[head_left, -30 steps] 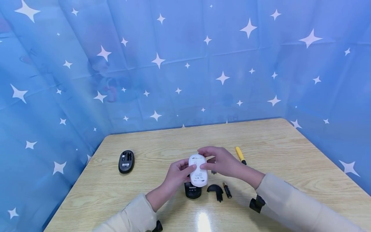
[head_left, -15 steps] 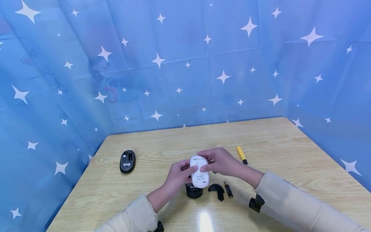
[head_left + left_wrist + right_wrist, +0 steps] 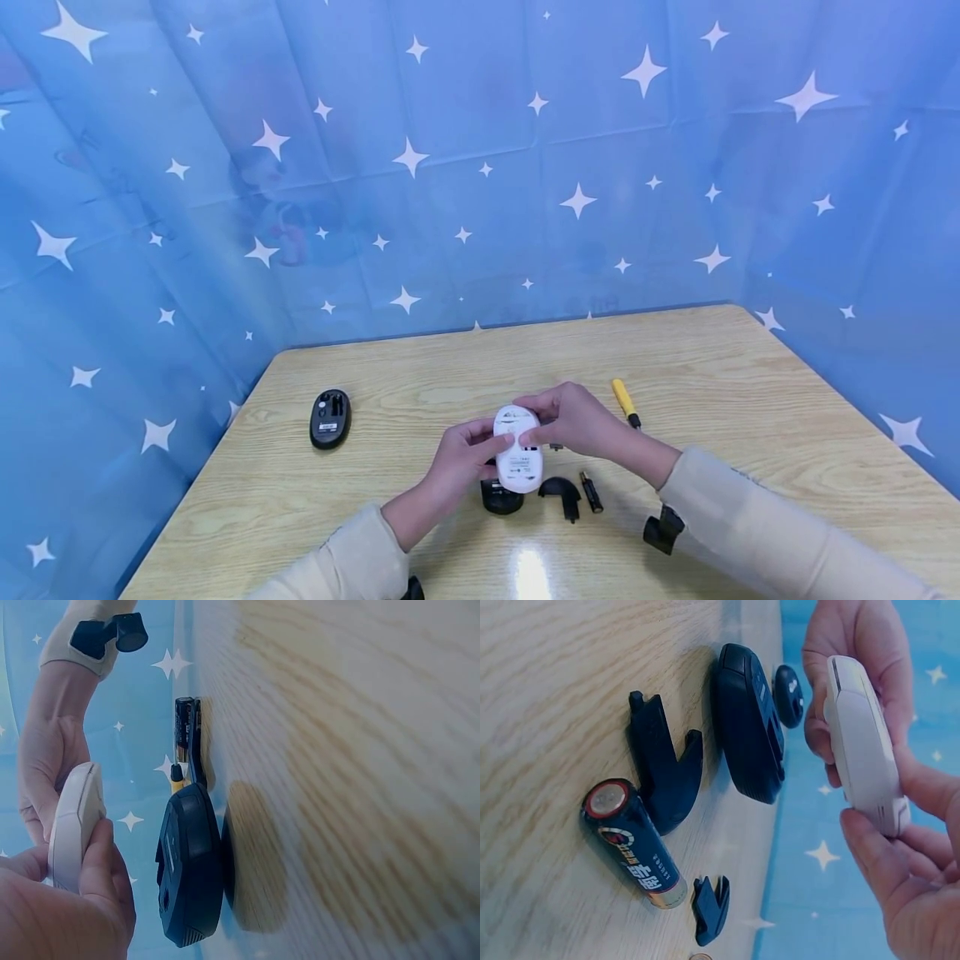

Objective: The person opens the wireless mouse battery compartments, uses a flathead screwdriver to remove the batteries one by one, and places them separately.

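A white computer mouse is held off the table with its underside towards the head camera. My left hand pinches its left side, the thumb lying on the underside. The right hand grips the opposite upper edge, also with its thumb on the underside; small dark marks show beside that thumb. Below and partly hidden by the white mouse, a black mouse lies upside down on the table. The right wrist view shows the white mouse edge-on between the fingers of both hands.
Right of the black mouse lie a curved black cover and a battery. A smaller black piece is near the battery. Farther back lies a yellow-handled screwdriver. Another black mouse sits underside up at left on the wooden table.
Both hands have lowered the white mouse slightly and shifted it a little to the right. Dark marks now show beside the right thumb on its underside.
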Tool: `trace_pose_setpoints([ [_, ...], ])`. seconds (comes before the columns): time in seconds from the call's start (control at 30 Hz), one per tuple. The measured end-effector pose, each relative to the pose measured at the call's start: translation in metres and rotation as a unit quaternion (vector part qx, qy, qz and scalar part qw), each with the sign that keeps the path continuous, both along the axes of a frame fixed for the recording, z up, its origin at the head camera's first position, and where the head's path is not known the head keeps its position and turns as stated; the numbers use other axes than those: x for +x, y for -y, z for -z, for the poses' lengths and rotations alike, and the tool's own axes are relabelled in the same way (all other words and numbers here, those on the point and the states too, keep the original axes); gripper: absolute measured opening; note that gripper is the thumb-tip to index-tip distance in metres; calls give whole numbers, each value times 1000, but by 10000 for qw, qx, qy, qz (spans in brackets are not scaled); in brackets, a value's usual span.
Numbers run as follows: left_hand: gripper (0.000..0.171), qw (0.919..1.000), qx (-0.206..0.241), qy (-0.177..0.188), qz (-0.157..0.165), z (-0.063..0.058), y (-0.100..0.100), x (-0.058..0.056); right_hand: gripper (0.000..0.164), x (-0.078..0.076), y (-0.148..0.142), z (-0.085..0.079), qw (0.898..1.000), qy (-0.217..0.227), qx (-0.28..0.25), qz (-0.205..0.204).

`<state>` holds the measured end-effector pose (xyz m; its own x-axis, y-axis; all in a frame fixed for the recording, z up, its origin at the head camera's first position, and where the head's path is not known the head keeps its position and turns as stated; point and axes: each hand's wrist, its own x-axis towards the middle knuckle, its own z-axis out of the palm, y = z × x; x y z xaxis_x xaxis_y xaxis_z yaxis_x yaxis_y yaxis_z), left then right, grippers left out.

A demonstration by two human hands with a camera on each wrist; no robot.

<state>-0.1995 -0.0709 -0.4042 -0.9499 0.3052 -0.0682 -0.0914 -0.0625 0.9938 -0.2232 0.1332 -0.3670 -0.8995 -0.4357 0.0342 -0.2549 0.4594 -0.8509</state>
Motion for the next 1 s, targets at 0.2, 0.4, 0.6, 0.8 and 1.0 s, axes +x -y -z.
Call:
trace_pose_setpoints([
  [0.2, 42, 9999, 109, 9, 51, -2, 1, -1, 48, 0, 1, -1, 9998, -90, -109, -172],
  [0.4, 40, 9998, 188, 54, 66, -3, 2, -1, 42, 1, 3, -4, 9995, -292, -62, -30],
  [0.6, 39, 9998, 162, 60, 70, -2, 3, 1, 36, -1, 4, -8, 9989, -369, -281, 82],
  [0.8, 39, 9999, 73, 54, 66, -2, 4, 1, 34, -2, 4, -10, 9982, -188, -552, 156],
  [1.0, 40, 9999, 69, 81, 96, -2, 3, 2, 32, -6, 3, -10, 9968, -2, -783, 157],
])
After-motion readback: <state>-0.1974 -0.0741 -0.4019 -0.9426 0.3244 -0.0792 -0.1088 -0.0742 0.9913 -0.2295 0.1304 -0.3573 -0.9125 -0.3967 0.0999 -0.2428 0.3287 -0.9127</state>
